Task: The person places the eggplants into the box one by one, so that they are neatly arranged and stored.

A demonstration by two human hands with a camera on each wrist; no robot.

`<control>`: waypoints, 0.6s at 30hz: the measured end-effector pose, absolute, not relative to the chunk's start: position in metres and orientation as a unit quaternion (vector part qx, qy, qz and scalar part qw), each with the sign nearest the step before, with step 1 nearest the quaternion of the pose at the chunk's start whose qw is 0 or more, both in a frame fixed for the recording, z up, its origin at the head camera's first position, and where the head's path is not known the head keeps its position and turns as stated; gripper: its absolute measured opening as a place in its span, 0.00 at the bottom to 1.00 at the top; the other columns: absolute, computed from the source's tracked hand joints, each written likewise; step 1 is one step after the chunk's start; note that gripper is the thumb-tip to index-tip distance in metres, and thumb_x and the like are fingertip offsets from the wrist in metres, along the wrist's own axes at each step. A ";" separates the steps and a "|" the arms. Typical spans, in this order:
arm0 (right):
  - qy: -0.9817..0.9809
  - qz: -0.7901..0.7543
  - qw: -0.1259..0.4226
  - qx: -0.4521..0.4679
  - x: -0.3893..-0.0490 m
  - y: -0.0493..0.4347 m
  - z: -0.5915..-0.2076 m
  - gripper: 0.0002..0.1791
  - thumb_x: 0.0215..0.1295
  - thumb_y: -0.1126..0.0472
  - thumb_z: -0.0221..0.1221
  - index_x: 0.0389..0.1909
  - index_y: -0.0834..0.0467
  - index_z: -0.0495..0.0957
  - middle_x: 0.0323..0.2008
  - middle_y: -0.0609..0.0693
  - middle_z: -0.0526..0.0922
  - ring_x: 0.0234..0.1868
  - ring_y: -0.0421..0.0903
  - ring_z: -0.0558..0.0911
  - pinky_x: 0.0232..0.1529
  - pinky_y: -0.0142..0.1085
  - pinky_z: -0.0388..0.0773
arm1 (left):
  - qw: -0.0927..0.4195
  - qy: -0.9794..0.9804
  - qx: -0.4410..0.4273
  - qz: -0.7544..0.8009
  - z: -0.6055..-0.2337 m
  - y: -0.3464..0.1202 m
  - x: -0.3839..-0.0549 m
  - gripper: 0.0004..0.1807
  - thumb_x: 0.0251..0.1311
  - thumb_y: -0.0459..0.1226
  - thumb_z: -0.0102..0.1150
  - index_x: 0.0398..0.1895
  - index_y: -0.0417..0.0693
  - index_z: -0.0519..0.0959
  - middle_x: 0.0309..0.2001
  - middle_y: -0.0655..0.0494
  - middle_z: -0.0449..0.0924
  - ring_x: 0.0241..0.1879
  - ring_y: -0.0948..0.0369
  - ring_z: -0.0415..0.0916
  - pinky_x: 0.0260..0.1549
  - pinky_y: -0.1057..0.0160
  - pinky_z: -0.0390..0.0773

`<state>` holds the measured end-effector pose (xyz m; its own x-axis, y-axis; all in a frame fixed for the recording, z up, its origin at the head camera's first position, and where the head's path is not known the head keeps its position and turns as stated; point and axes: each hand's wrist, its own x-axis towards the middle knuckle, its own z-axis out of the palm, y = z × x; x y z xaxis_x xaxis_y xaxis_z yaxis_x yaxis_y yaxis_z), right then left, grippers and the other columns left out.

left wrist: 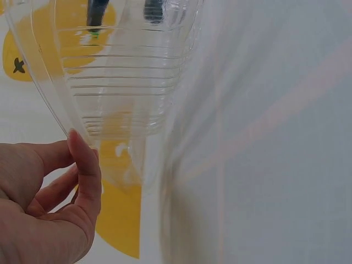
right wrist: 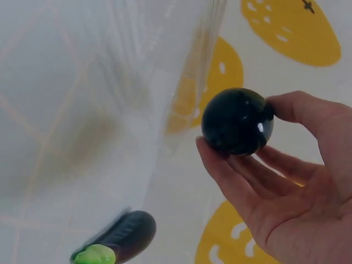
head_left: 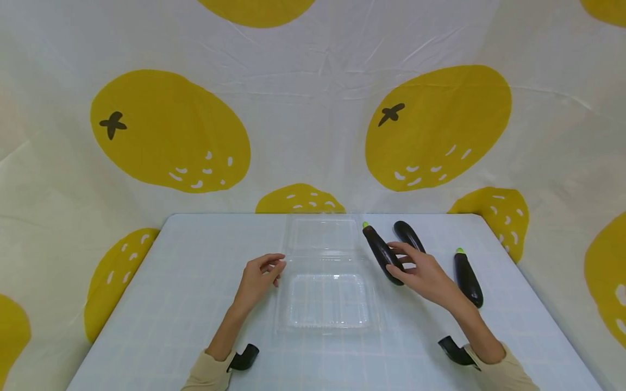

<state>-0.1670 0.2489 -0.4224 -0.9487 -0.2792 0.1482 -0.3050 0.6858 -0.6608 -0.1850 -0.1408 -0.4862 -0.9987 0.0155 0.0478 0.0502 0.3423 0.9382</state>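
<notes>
My right hand (head_left: pixel 425 274) pinches an eggplant (head_left: pixel 379 252) near its lower end, thumb on one side and fingers on the other. Its green stem end points up and away, beside the right edge of a clear plastic clamshell container (head_left: pixel 327 331). From the right wrist, the held eggplant (right wrist: pixel 236 122) shows its round dark end. My left hand (head_left: pixel 259 279) is at the container's left edge near the hinge; in the left wrist view its thumb and forefinger pinch the rim. The container lies opened out, lid toward the back, with nothing inside.
A second eggplant (head_left: pixel 406 232) lies behind my right hand, partly hidden by it. Another eggplant (head_left: pixel 468 279) with a green stem end is right of that hand. The table (head_left: pixel 195 260) meets a fabric backdrop (head_left: pixel 308 136) printed with yellow fruit.
</notes>
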 end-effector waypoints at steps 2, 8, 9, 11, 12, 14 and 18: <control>-0.918 0.362 0.013 0.164 -0.167 0.245 -0.420 0.30 0.68 0.60 0.68 0.68 0.61 0.71 0.58 0.61 0.81 0.53 0.59 0.84 0.49 0.47 0.84 | 0.015 -0.817 -0.021 -0.576 -0.486 -0.141 -0.185 0.16 0.68 0.38 0.67 0.55 0.40 0.84 0.39 0.49 0.83 0.22 0.57 0.77 0.28 0.69 0.77; -0.914 0.360 -0.002 0.187 -0.169 0.232 -0.414 0.29 0.68 0.60 0.68 0.68 0.59 0.72 0.59 0.59 0.81 0.53 0.56 0.84 0.49 0.46 0.84 | 0.015 -0.816 -0.018 -0.578 -0.485 -0.141 -0.185 0.16 0.68 0.37 0.66 0.55 0.39 0.84 0.39 0.48 0.83 0.22 0.56 0.77 0.27 0.70 0.76; -0.913 0.359 -0.004 0.192 -0.169 0.230 -0.413 0.29 0.68 0.60 0.68 0.68 0.59 0.73 0.59 0.58 0.81 0.52 0.55 0.84 0.49 0.45 0.84 | 0.015 -0.816 -0.018 -0.577 -0.485 -0.141 -0.185 0.16 0.68 0.37 0.66 0.55 0.39 0.84 0.38 0.48 0.83 0.22 0.56 0.77 0.27 0.70 0.76; -0.912 0.356 -0.005 0.204 -0.169 0.227 -0.412 0.29 0.68 0.60 0.68 0.67 0.58 0.73 0.60 0.57 0.81 0.52 0.54 0.84 0.48 0.44 0.85 | 0.017 -0.817 -0.019 -0.576 -0.484 -0.141 -0.185 0.16 0.68 0.37 0.66 0.55 0.39 0.84 0.38 0.48 0.83 0.22 0.56 0.77 0.28 0.70 0.77; -0.913 0.351 -0.007 0.209 -0.169 0.225 -0.412 0.28 0.68 0.59 0.68 0.67 0.58 0.73 0.60 0.56 0.81 0.52 0.53 0.84 0.48 0.43 0.85 | 0.017 -0.818 -0.019 -0.575 -0.484 -0.141 -0.185 0.16 0.68 0.37 0.66 0.55 0.39 0.84 0.39 0.48 0.83 0.22 0.56 0.77 0.28 0.70 0.77; -0.911 0.349 -0.013 0.221 -0.169 0.222 -0.411 0.28 0.69 0.59 0.68 0.67 0.58 0.73 0.59 0.55 0.81 0.52 0.53 0.84 0.47 0.43 0.85 | 0.017 -0.819 -0.019 -0.573 -0.485 -0.141 -0.185 0.16 0.68 0.38 0.66 0.55 0.39 0.84 0.38 0.48 0.83 0.22 0.56 0.77 0.29 0.70 0.77; -0.904 0.350 -0.028 0.242 -0.168 0.215 -0.410 0.28 0.69 0.58 0.67 0.68 0.57 0.73 0.60 0.54 0.81 0.52 0.52 0.84 0.48 0.42 0.85 | 0.017 -0.819 -0.021 -0.573 -0.485 -0.141 -0.185 0.16 0.68 0.37 0.66 0.55 0.39 0.84 0.38 0.49 0.83 0.21 0.57 0.77 0.30 0.69 0.76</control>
<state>-0.1684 0.2151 -0.4104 -0.8812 -0.4575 0.1190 -0.4182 0.6371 -0.6475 -0.1849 -0.1406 -0.4853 -0.9985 0.0152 0.0530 0.0550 0.3423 0.9380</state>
